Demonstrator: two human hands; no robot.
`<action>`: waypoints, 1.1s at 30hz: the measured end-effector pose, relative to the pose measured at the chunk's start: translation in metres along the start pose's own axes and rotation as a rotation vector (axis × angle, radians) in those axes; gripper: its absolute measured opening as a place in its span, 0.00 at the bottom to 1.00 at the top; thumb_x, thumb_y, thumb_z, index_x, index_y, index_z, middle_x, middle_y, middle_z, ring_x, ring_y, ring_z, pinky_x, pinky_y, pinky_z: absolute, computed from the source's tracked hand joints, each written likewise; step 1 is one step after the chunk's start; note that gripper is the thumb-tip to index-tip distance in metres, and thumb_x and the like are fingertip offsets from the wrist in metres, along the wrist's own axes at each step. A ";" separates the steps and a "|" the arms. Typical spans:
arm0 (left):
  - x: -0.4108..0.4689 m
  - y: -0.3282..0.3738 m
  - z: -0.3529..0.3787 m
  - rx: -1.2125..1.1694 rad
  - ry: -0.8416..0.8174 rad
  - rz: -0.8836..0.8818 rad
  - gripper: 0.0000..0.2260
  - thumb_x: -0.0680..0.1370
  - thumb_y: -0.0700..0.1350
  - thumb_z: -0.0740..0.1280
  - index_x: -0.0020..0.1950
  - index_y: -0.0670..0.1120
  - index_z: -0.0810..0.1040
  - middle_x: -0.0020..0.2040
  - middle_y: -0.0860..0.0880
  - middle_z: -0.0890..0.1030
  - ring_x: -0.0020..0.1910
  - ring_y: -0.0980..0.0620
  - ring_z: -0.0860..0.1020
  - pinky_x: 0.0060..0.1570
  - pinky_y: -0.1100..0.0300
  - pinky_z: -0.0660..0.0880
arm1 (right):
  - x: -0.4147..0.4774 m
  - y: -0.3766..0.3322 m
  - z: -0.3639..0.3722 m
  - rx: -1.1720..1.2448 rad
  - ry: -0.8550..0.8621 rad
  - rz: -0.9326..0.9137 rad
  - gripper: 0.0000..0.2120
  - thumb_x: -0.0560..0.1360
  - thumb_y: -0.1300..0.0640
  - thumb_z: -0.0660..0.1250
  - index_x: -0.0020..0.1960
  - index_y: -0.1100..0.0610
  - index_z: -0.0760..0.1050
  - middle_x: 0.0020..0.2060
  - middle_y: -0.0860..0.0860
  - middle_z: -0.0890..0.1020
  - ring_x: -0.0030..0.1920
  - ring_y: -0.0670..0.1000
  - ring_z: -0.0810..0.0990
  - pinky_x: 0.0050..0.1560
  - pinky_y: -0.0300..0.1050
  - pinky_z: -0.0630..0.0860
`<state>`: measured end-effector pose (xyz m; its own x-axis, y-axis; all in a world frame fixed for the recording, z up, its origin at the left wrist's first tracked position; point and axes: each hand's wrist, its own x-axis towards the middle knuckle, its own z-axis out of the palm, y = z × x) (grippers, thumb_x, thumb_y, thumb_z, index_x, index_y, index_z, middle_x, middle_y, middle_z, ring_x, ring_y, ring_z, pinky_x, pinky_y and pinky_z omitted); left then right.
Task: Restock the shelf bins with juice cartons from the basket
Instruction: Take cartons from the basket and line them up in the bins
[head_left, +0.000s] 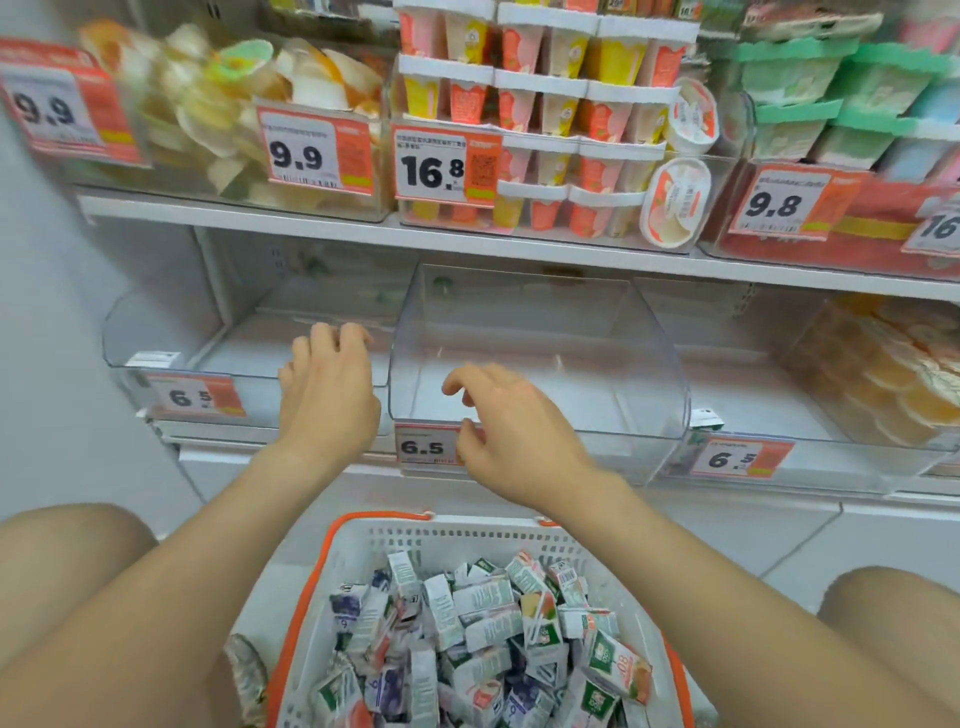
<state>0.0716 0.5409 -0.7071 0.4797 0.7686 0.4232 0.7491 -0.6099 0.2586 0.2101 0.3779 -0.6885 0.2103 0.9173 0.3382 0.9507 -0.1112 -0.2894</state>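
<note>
While the juice cartons (467, 623) lie heaped in the white basket (384, 519) with the orange rim, low between the person's knees, both hands are up at the lower shelf (270, 441) and carry nothing. The left hand (327, 389) hovers over the front edge of the left clear bin (156, 332), fingers loosely bent and apart, gripping nothing. The right hand (506, 421) hangs at the front wall of the middle clear bin (649, 364), fingers also slack and parted. Its thumb is close to the 6.5 price label (422, 447), but whether it touches the label cannot be told.

Both bins look bare inside, so the hands seem placed to check or square them up before filling. The basket sits directly beneath, probably so that cartons can be lifted straight up into the bins.

At the right end of the same shelf a third bin (883, 374) holds pale orange packs. The upper shelf (311, 228) above carries bins of stacked dessert cups (545, 104) behind larger price cards. The shelving is white, with a pale wall at the left and light floor tiles (779, 540) beneath.
</note>
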 end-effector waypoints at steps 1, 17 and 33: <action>0.006 -0.014 0.006 0.048 -0.067 0.007 0.22 0.76 0.32 0.65 0.69 0.43 0.71 0.64 0.39 0.73 0.59 0.34 0.70 0.54 0.45 0.67 | 0.005 -0.007 0.006 -0.014 -0.007 -0.007 0.22 0.76 0.62 0.64 0.69 0.53 0.72 0.58 0.54 0.80 0.58 0.58 0.78 0.53 0.54 0.77; 0.024 -0.052 0.010 0.056 -0.260 0.284 0.34 0.67 0.23 0.55 0.60 0.58 0.70 0.53 0.55 0.81 0.54 0.46 0.74 0.56 0.46 0.66 | -0.006 0.027 0.050 -0.231 -0.067 0.103 0.23 0.79 0.49 0.66 0.73 0.48 0.65 0.56 0.50 0.80 0.56 0.57 0.77 0.59 0.55 0.72; -0.003 -0.056 -0.015 0.133 -0.317 0.364 0.34 0.67 0.23 0.54 0.60 0.59 0.67 0.51 0.55 0.77 0.51 0.48 0.71 0.53 0.49 0.65 | -0.008 0.034 0.038 -0.156 -0.123 0.138 0.28 0.77 0.65 0.63 0.74 0.50 0.63 0.50 0.52 0.83 0.50 0.59 0.79 0.52 0.53 0.70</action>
<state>0.0216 0.5703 -0.7100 0.8208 0.5438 0.1749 0.5490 -0.8355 0.0214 0.2322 0.3808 -0.7351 0.3206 0.9278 0.1908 0.9405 -0.2880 -0.1801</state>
